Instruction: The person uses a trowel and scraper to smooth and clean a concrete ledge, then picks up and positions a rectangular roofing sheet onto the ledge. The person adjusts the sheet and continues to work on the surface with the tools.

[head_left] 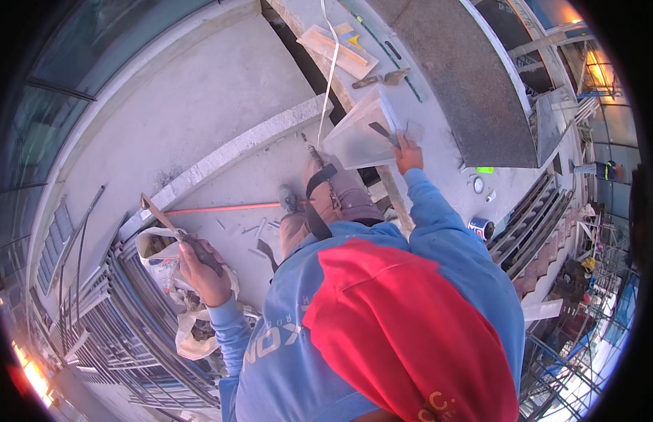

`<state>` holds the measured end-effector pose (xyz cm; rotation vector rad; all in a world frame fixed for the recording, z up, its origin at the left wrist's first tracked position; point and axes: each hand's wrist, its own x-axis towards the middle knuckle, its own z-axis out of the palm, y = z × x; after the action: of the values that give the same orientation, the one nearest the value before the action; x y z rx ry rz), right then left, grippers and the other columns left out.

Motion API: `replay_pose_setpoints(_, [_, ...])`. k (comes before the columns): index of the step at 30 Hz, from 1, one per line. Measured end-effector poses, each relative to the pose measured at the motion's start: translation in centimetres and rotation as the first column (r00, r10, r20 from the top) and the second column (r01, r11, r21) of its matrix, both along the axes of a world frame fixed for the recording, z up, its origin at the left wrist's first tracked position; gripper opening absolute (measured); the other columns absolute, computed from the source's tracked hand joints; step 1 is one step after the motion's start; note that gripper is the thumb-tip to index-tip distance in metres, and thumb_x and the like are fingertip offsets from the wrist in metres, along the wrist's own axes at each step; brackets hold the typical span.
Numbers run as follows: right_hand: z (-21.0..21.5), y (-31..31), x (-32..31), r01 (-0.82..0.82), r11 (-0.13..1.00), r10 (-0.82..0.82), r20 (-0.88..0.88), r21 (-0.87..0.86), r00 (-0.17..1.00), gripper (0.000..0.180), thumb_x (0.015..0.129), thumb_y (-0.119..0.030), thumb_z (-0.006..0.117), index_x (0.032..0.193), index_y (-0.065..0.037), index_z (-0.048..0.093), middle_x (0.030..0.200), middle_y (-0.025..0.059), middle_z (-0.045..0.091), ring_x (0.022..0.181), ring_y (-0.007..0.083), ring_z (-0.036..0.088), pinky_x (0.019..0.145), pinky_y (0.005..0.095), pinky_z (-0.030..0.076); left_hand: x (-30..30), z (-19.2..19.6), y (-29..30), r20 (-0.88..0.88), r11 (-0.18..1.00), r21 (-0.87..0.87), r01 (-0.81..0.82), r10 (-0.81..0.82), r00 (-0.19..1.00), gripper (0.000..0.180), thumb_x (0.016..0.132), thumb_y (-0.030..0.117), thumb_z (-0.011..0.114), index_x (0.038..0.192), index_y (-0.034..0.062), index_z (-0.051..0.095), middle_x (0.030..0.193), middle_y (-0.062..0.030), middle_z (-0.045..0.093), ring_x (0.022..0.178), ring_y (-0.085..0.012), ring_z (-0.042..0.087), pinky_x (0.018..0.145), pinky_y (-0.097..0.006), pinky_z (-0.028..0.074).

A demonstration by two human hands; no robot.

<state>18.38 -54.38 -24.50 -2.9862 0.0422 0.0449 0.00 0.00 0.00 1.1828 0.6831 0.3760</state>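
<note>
My left hand (203, 274) is raised at the left, its fingers closed round the dark handle of a trowel-like tool (162, 213). The tool's narrow, brownish end points up and away, and I cannot make out its full shape. Farther off on the right, my right hand (409, 155) grips a small tool with a dark, flat end (383, 131), perhaps a scraper. This hand is over the edge of a pale, translucent sheet (360, 135). Whether the hand touches the sheet is unclear.
A pointed trowel (391, 77), a wooden float (340, 53) and a green strip (372, 35) lie on the far ledge. White bags (196, 337) and stacked metal bars (140, 309) are at left. A can (481, 227) stands at right. An orange rod (224, 208) crosses the floor.
</note>
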Motion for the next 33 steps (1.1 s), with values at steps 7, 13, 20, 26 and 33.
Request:
replay_pose_setpoints(7, [0.0,-0.6,1.6,-0.057,0.988,0.074,0.118,-0.146,0.99,0.061,0.093,-0.031,0.065,0.15,-0.029,0.043,0.139,0.0115,0.058,0.114,0.0332,0.061,0.087,0.049,0.051,1.3,-2.7,-0.8,-0.089,0.994,-0.105,0.011,-0.021,0.996,0.037,0.107,0.039,0.046,0.106,0.0029,0.057,0.076,-0.0047,0.055,0.055,-0.0105,0.049,0.044,-0.023,0.037])
replay_pose_setpoints(13, [-1.2,0.3,1.3,0.195,0.978,-0.201,-0.094,-0.071,0.975,0.056,0.095,-0.032,0.061,0.148,-0.03,0.043,0.141,0.0124,0.056,0.114,0.0316,0.063,0.083,0.0516,0.051,7.3,-0.9,-4.6,-0.081,0.971,-0.036,0.237,-0.239,0.968,0.038,0.107,0.038,0.046,0.105,0.0015,0.056,0.067,-0.0018,0.047,0.052,-0.0091,0.042,0.044,-0.023,0.035])
replay_pose_setpoints(20, [4.5,1.5,-1.8,0.379,0.825,-0.519,0.297,0.419,0.802,0.054,0.094,-0.028,0.066,0.145,-0.018,0.05,0.14,0.0179,0.055,0.114,0.0343,0.062,0.094,0.0483,0.049,18.8,1.8,-11.0,0.01,0.685,0.252,0.684,-0.708,0.706,0.038,0.107,0.039,0.046,0.101,0.0031,0.055,0.065,-0.0004,0.046,0.048,-0.0078,0.042,0.042,-0.023,0.034])
replay_pose_setpoints(26, [6.1,-2.5,-11.2,0.498,0.394,-0.878,0.156,0.773,0.453,0.039,0.092,-0.015,0.067,0.13,-0.006,0.063,0.108,0.0187,0.071,0.09,0.0321,0.071,0.079,0.0401,0.056,28.1,2.6,-26.0,-0.171,0.248,0.426,0.87,-0.922,0.346,0.04,0.105,0.041,0.05,0.091,0.0041,0.054,0.067,0.0006,0.05,0.055,-0.0065,0.045,0.048,-0.025,0.037])
replay_pose_setpoints(33, [6.1,-14.0,-17.7,0.726,0.12,-0.992,0.105,0.677,0.066,0.026,0.093,-0.025,0.068,0.098,0.0,0.072,0.074,0.0103,0.072,0.063,0.0176,0.068,0.061,0.0342,0.052,35.2,3.0,-39.5,0.052,0.464,0.213,0.86,-0.884,0.464,0.037,0.106,0.036,0.05,0.106,0.0002,0.058,0.074,-0.0047,0.056,0.055,-0.0111,0.051,0.049,-0.025,0.041])
